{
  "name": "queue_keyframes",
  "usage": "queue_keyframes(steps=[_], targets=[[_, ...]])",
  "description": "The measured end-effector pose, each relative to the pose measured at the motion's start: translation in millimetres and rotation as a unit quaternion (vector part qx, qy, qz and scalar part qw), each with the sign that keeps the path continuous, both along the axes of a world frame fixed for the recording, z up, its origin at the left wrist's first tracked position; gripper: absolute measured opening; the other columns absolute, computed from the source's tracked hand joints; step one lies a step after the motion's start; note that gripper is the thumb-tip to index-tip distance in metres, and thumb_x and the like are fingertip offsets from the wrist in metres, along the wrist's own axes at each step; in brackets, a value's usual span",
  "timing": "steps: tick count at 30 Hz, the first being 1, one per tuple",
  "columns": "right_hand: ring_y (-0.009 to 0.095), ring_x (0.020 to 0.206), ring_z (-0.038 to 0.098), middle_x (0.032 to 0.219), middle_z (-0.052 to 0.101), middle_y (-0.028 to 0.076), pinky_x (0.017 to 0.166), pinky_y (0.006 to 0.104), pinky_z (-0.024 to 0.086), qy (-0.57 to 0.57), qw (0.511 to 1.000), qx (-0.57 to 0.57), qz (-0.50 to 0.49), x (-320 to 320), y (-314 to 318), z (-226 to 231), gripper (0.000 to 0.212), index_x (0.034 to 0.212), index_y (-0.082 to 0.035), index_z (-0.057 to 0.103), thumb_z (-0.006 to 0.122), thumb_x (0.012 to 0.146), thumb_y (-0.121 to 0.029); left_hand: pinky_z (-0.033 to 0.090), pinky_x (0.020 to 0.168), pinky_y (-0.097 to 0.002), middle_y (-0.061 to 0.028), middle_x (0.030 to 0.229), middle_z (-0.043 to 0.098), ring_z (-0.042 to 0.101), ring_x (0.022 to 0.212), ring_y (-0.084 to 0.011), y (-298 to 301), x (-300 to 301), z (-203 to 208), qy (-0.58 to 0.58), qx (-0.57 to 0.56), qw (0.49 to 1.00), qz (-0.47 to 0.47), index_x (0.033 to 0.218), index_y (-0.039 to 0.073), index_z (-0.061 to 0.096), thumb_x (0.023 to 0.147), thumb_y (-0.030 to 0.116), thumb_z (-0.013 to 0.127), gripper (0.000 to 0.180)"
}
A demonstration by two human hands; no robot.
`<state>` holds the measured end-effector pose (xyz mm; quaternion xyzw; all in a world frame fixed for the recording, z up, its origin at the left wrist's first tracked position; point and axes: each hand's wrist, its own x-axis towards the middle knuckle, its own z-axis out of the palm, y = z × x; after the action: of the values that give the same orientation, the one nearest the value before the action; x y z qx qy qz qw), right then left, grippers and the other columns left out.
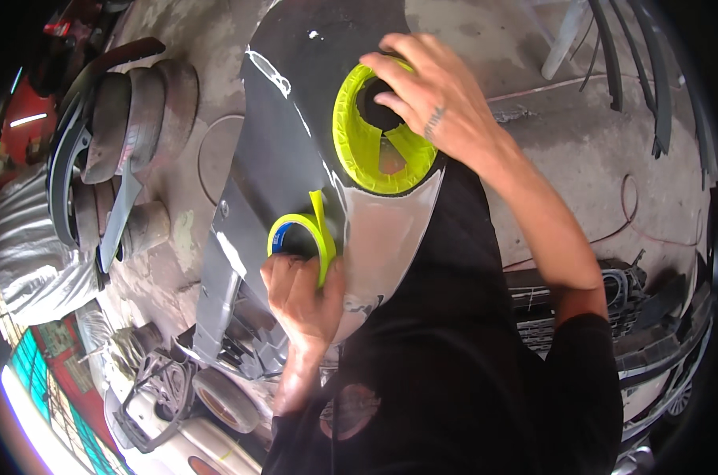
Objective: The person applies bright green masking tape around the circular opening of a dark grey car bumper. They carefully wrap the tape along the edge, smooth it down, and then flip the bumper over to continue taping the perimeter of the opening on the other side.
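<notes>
A roll of yellow tape (325,252) is gripped by the left hand (303,297) near the frame's centre, above a dark panel (283,158). At upper centre, the fingers of the right hand (438,103) are spread over a yellow-taped rim (348,138).

Tape roll (326,247) partly behind left hand (303,294)

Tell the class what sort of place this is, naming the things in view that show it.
Probably a vehicle body repair shop: a dark, pale-patched body panel is in front of the person, used-looking tyres stand together on the left, and a car grille sits at the right.
</notes>
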<state>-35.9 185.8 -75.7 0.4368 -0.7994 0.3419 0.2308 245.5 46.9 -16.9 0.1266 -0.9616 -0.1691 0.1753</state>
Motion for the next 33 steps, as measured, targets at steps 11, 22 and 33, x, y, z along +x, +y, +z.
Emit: queue_keyframes(steps=[11, 22, 33], targets=[[0.027, 0.090, 0.067, 0.086, 0.061, 0.006, 0.075, 0.0436, 0.060, 0.046, 0.961, 0.086, 0.259, -61.2, -30.0, 5.3, 0.007, 0.092, -0.004, 0.069, 0.075, 0.089, -0.008, 0.049, 0.085, -0.0470, -0.0105, 0.082, 0.067, 0.061, 0.086, -0.0354, -2.1, -1.3, -0.7, -0.004, -0.005, 1.000, -0.001, 0.090, 0.002, 0.074, 0.078, 0.006, 0.087, 0.019], [0.027, 0.088, 0.069, 0.085, 0.061, 0.008, 0.072, 0.0431, 0.059, 0.097, 0.941, 0.098, 0.311, -71.4, -35.3, 11.9, 0.026, 0.086, -0.003, 0.062, 0.084, 0.085, -0.018, 0.048, 0.087, -0.0460, -0.0106, 0.082, 0.066, 0.061, 0.084, -0.0344, -4.4, -2.8, -1.9, -0.012, -0.011, 1.000, -0.015, 0.089, 0.002, 0.074, 0.080, 0.008, 0.086, 0.016], [0.030, 0.098, 0.068, 0.103, 0.066, 0.009, 0.079, 0.0419, 0.058, 0.037, 0.961, 0.086, 0.260, -81.5, -15.0, -14.3, 0.019, 0.105, -0.001, 0.070, 0.078, 0.090, -0.008, 0.051, 0.084, -0.0471, -0.0127, 0.087, 0.067, 0.062, 0.089, -0.0368, -4.8, -0.4, -1.8, -0.019, 0.016, 1.000, 0.006, 0.092, 0.002, 0.075, 0.079, 0.008, 0.086, 0.018]])
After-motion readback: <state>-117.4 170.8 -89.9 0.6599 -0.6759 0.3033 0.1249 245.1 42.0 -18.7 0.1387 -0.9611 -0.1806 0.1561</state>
